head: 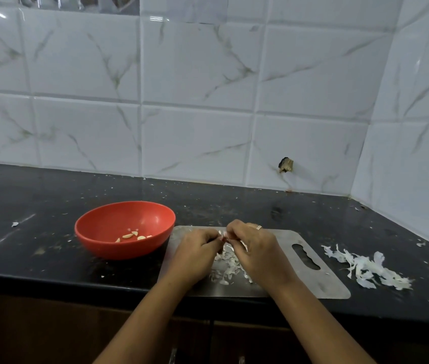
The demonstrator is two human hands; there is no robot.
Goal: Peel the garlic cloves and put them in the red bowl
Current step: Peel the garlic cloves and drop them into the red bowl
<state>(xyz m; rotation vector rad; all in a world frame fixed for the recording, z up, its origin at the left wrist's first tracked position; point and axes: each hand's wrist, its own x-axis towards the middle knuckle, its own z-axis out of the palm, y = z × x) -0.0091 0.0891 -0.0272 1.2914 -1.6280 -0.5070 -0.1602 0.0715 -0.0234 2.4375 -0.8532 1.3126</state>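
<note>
A red bowl (97, 227) stands on the black counter left of a steel cutting board (310, 279). Several peeled garlic cloves (128, 235) lie in the bowl's bottom. Over the board, my left hand (195, 254) and my right hand (256, 252) meet fingertip to fingertip and pinch a small garlic clove (224, 236) between them; most of the clove is hidden by the fingers. A ring sits on a finger of my right hand. Loose white skins (227, 266) lie on the board below the hands.
A larger heap of garlic skins (365, 269) lies on the counter (37, 245) right of the board. The tiled wall (181, 101) runs behind and turns a corner at the right. The counter's front edge is just below the board.
</note>
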